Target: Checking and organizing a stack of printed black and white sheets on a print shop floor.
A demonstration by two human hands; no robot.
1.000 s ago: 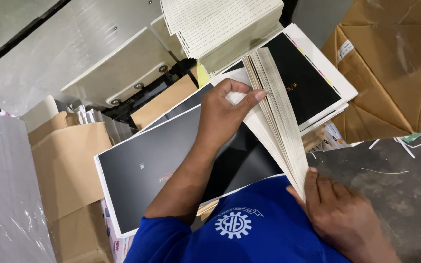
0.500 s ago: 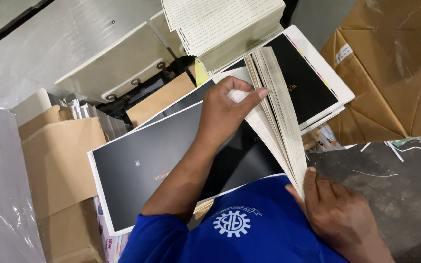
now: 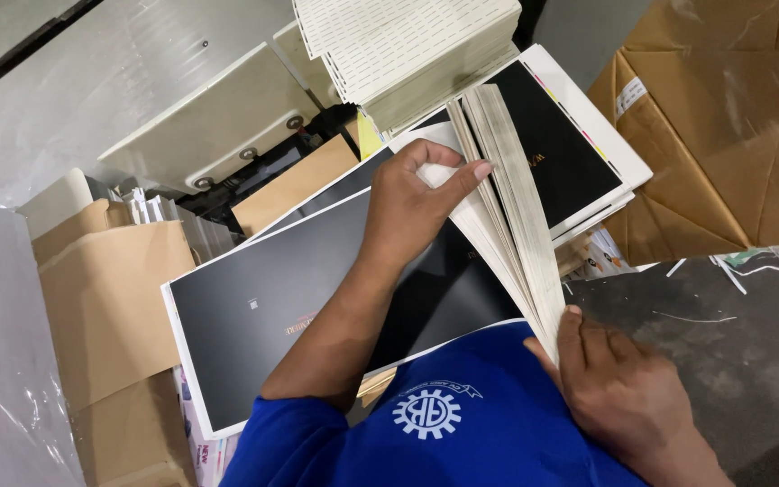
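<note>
A thick stack of black printed sheets with white borders (image 3: 263,311) lies in front of me. Part of the stack is lifted and fanned on edge, its cream paper edges (image 3: 520,216) showing. My left hand (image 3: 416,198) pinches the top corner of that fanned bundle between thumb and fingers. My right hand (image 3: 619,397) grips the bundle's lower corner, thumb pressed on the sheet edges. More black sheets (image 3: 565,153) lie flat beyond the fan.
A pale grey machine (image 3: 146,108) stands at the upper left, with a perforated white slab stack (image 3: 407,41) behind the sheets. Brown cardboard boxes sit at left (image 3: 101,298) and upper right (image 3: 723,135). Dark floor with paper scraps (image 3: 732,307) lies at right.
The view has shifted slightly. Both hands keep their hold on the fanned bundle; my left thumb and fingers have closed a little tighter on its top corner.
</note>
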